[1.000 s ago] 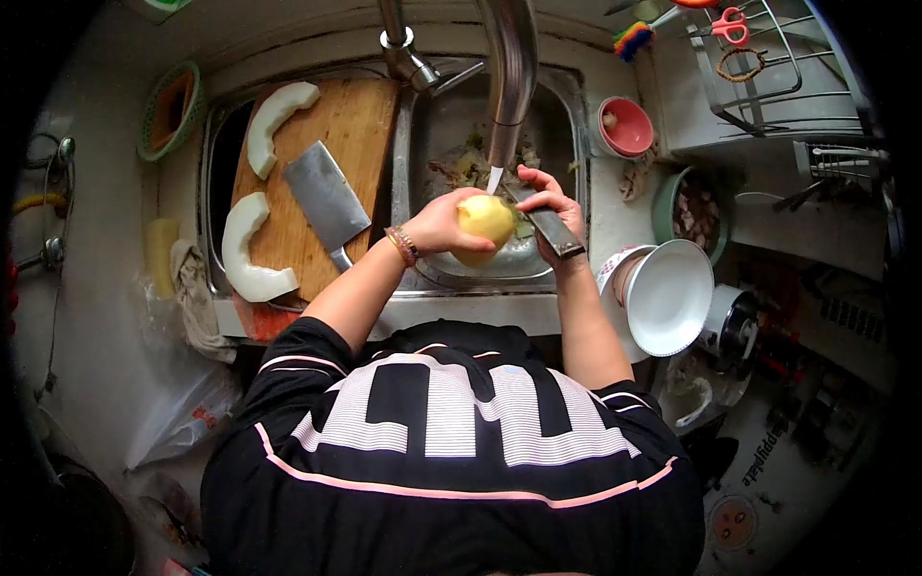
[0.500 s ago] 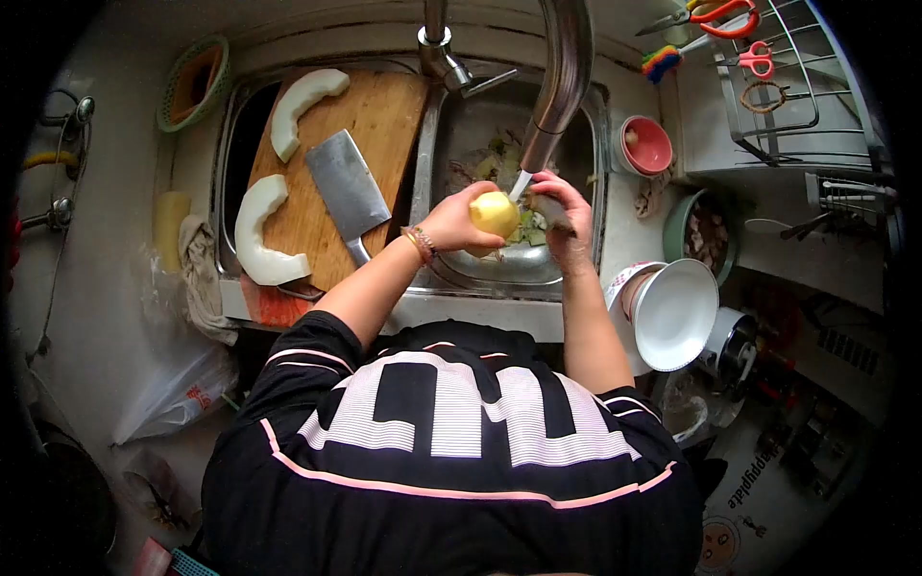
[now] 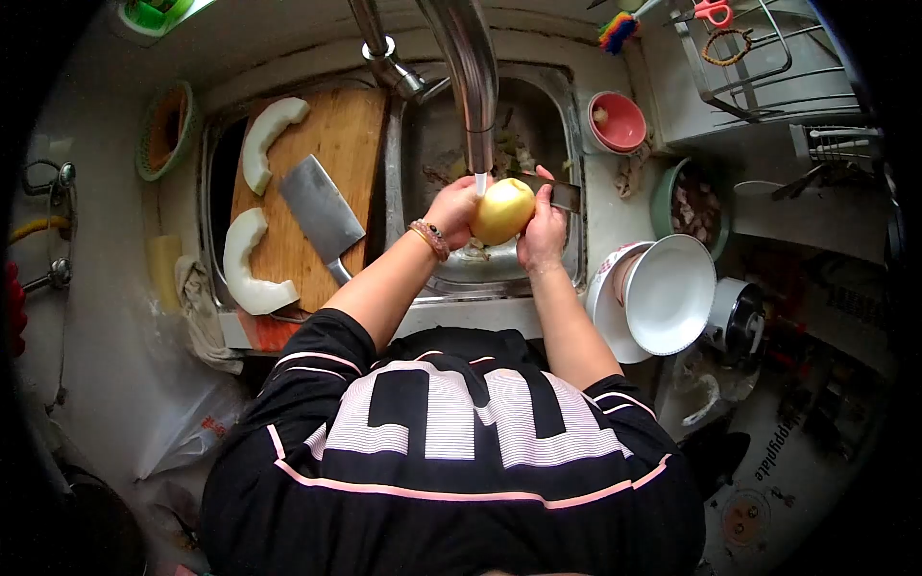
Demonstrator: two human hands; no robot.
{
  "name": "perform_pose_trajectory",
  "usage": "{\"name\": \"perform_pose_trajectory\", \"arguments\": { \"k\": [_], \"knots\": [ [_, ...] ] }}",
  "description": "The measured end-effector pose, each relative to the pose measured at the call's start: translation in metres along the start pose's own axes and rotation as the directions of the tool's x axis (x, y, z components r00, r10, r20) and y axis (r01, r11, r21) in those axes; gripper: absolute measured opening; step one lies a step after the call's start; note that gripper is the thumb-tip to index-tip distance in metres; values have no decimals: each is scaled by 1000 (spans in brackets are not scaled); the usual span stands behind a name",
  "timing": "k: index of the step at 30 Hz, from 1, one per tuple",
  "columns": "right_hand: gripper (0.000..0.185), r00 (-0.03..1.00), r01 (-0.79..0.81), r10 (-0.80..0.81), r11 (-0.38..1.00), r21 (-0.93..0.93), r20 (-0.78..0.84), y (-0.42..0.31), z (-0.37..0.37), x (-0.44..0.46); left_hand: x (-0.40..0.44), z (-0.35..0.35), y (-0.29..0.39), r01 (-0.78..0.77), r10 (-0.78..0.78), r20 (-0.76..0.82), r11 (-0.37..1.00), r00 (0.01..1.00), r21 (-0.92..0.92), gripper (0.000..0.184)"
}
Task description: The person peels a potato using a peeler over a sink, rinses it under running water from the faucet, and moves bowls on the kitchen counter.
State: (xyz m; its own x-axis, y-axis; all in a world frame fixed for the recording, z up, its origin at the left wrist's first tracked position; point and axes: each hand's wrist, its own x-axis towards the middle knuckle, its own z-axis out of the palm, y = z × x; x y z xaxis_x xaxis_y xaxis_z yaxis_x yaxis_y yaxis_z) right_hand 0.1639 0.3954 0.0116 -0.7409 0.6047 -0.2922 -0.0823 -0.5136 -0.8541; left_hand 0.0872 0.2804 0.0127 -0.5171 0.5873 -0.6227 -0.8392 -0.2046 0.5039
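My left hand [image 3: 455, 211] is wrapped round the left side of a peeled yellow potato [image 3: 503, 212], beside the water stream from the faucet [image 3: 477, 125]. My right hand [image 3: 544, 228] grips a dark, flat-bladed tool [image 3: 565, 197], and its fingers lie against the potato's right side. Both hands are above the right sink basin [image 3: 432, 134], where peelings and scraps [image 3: 514, 144] lie. Part of the tool is hidden behind the right fingers.
A cutting board [image 3: 336, 115] on the left holds a cleaver [image 3: 323, 209] and two pale melon pieces [image 3: 256, 278]. To the right are a pink bowl [image 3: 618, 122], a green bowl of meat [image 3: 663, 206], a white bowl [image 3: 670, 295] and a wire rack [image 3: 759, 104].
The potato has been turned, showing its long side, and my right hand has come against it. The tool now points out to the right. The camera view has shifted.
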Motion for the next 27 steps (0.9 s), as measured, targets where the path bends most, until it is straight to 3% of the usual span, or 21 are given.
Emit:
{"name": "perform_pose_trajectory", "arguments": {
  "k": [1, 4, 5, 8, 10, 11, 12, 14, 17, 20, 21, 24, 27],
  "knots": [
    [32, 999, 30, -29, 999, -36, 44, -3, 6, 0, -1, 3, 2, 58, -59, -2, 997, 998, -48, 33],
    [33, 980, 137, -109, 977, -165, 168, -13, 20, -4, -11, -5, 11, 328, -190, 448, 910, 873, -254, 41],
    [34, 969, 181, -136, 959, -217, 208, -16, 24, -6, -19, -7, 15, 453, -293, 523, 867, 801, -208, 47],
    [35, 935, 261, -166, 922, -287, 315, -19, 26, -9, -29, -11, 12, 509, -336, 452, 788, 827, -347, 49],
    [34, 901, 339, -198, 877, -340, 387, -24, 20, -9, -26, -16, 3, 477, -335, 417, 824, 845, -304, 48],
    [35, 929, 294, -166, 872, -390, 329, -30, 17, -10, -23, -15, -2, 426, -316, 378, 868, 870, -254, 48],
    [35, 941, 285, -199, 903, -321, 274, -36, 19, -10, -21, -13, -6, 373, -293, 340, 906, 894, -200, 48],
    [36, 971, 151, -139, 987, -51, 193, -36, 15, -7, -16, -9, -6, 424, -316, 383, 873, 868, -242, 46],
    [35, 949, 306, -268, 906, -292, 164, -36, 1, -2, -20, 13, 6, 523, -344, 497, 805, 797, -280, 44],
    [34, 971, 233, -213, 938, -255, 104, -47, 1, -7, -14, 21, 6, 434, -355, 342, 881, 870, -188, 44],
    [32, 982, 174, -165, 980, -93, 89, -47, 1, -6, -16, 23, 10, 385, -336, 289, 913, 896, -132, 45],
    [33, 966, 205, -156, 949, -239, 208, -50, -6, -3, -15, 11, 9, 343, -259, 412, 928, 874, -144, 48],
    [25, 989, 93, -90, 995, -27, 114, -59, -2, -3, -21, 10, 14, 435, -320, 424, 876, 847, -207, 49]
  ]
}}
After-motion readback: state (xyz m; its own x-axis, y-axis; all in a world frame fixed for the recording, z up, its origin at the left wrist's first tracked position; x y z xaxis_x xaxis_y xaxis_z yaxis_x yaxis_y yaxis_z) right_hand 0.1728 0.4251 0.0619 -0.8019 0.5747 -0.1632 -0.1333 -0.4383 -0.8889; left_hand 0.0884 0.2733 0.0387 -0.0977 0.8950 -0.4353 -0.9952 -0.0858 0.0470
